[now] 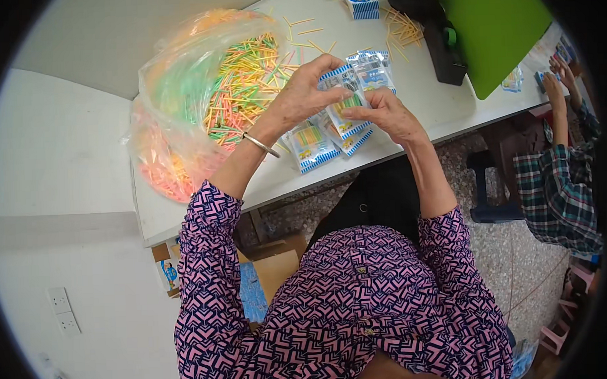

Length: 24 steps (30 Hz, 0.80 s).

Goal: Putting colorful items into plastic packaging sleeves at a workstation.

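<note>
My left hand [307, 92] and my right hand [391, 116] pinch a small clear packet [345, 125] with blue-striped ends between them, thumbs on its face. Coloured sticks show through its window. More such packets lie under and around it on the table: one with pastel sticks [310, 141] near the front edge, others [374, 68] just beyond my right hand. To the left, a large clear plastic bag [169, 70] lies open, with a heap of thin yellow, green and pink sticks [246, 78] spilling from its mouth toward my left wrist.
Loose yellow sticks [403, 33] lie at the back beside a black tape dispenser [446, 57]. A stack of small blue-and-white packs [362, 5] stands behind. A green panel [495, 36] rises on the right; past it, another person's hands [555, 84] work. Below is a dark stool [495, 209].
</note>
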Each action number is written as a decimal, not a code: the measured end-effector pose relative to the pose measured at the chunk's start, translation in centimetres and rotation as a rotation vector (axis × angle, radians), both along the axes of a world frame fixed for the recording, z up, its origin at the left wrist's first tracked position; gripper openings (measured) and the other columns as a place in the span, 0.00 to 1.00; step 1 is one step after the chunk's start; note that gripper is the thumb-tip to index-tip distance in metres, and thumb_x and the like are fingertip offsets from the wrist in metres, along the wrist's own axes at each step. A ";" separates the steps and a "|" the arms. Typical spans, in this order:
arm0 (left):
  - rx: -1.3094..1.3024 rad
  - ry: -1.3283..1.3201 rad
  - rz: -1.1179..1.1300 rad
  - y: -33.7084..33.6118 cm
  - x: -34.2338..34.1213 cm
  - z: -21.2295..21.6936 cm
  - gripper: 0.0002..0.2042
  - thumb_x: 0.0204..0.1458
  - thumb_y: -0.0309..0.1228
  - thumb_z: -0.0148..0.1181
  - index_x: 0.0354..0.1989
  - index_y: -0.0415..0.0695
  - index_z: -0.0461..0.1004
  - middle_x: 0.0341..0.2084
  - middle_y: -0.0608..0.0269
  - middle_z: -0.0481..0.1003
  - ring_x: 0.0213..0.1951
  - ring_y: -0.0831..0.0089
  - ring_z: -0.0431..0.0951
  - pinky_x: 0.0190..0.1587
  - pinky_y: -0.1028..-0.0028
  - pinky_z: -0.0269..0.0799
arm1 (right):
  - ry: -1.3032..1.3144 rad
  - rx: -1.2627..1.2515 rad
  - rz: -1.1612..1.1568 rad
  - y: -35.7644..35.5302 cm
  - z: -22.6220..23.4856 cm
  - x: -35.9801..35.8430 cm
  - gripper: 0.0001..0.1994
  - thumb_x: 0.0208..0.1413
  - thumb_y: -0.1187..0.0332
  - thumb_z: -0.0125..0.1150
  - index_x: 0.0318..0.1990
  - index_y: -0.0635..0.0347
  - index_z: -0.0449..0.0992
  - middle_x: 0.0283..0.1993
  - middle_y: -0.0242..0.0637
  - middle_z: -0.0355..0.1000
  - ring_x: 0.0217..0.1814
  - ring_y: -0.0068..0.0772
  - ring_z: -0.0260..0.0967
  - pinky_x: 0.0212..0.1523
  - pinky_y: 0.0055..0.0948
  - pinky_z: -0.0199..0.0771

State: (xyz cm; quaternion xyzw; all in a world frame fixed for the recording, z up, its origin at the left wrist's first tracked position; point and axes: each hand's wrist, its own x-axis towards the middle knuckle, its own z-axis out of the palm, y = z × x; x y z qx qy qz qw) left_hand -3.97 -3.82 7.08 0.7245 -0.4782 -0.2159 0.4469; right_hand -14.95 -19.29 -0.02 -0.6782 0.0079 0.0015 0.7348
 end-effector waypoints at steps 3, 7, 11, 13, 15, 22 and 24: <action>-0.024 0.120 0.004 0.2 -0.1 -0.5 0.19 0.45 0.30 0.63 0.46 0.37 0.68 0.39 0.63 0.71 0.44 0.78 0.69 0.47 0.78 0.65 | 0.052 0.096 0.028 0.1 0.2 -0.3 0.11 0.47 0.67 0.65 0.37 0.64 0.78 0.32 0.30 0.75 0.33 0.15 0.69 0.37 0.16 0.66; -0.057 0.310 0.004 0.4 -0.1 -0.7 0.20 0.45 0.29 0.63 0.46 0.37 0.68 0.38 0.64 0.71 0.43 0.78 0.70 0.46 0.77 0.66 | 0.080 0.055 0.051 -0.4 0.5 -0.4 0.12 0.47 0.67 0.65 0.37 0.64 0.78 0.33 0.30 0.75 0.33 0.15 0.68 0.36 0.16 0.66; 0.005 0.233 0.043 1.5 0.2 -1.5 0.20 0.45 0.30 0.63 0.47 0.38 0.68 0.37 0.64 0.72 0.42 0.77 0.71 0.46 0.76 0.66 | 0.000 -0.159 -0.180 -1.5 0.6 -0.3 0.16 0.45 0.63 0.67 0.37 0.66 0.77 0.35 0.32 0.74 0.36 0.18 0.68 0.36 0.19 0.67; 0.036 0.209 0.052 1.9 -0.1 -2.5 0.21 0.45 0.31 0.63 0.47 0.37 0.68 0.37 0.63 0.72 0.42 0.74 0.72 0.46 0.75 0.66 | -0.016 -0.388 -0.447 -3.9 -0.8 0.5 0.17 0.44 0.60 0.67 0.37 0.66 0.77 0.35 0.34 0.74 0.36 0.23 0.69 0.36 0.22 0.67; 0.280 -0.284 0.187 2.6 -0.4 -3.6 0.22 0.44 0.36 0.63 0.46 0.39 0.68 0.39 0.56 0.72 0.43 0.64 0.72 0.48 0.70 0.65 | -0.032 -0.613 -0.708 -5.1 -2.1 1.9 0.19 0.43 0.58 0.68 0.36 0.66 0.77 0.35 0.36 0.73 0.35 0.28 0.69 0.35 0.25 0.67; 0.237 -0.622 0.245 1.9 -0.5 -4.6 0.22 0.42 0.40 0.62 0.45 0.42 0.69 0.44 0.53 0.69 0.47 0.57 0.65 0.51 0.62 0.60 | -0.050 -1.202 -0.870 -4.2 -4.6 3.9 0.18 0.41 0.56 0.65 0.33 0.62 0.77 0.39 0.43 0.68 0.46 0.44 0.61 0.45 0.46 0.57; 0.223 -0.583 0.241 1.5 0.0 -4.4 0.24 0.40 0.40 0.63 0.46 0.43 0.69 0.44 0.57 0.67 0.48 0.58 0.62 0.48 0.59 0.57 | -0.090 -1.191 -0.885 -4.5 -5.0 4.0 0.16 0.42 0.58 0.64 0.33 0.62 0.77 0.39 0.42 0.67 0.46 0.43 0.61 0.45 0.47 0.57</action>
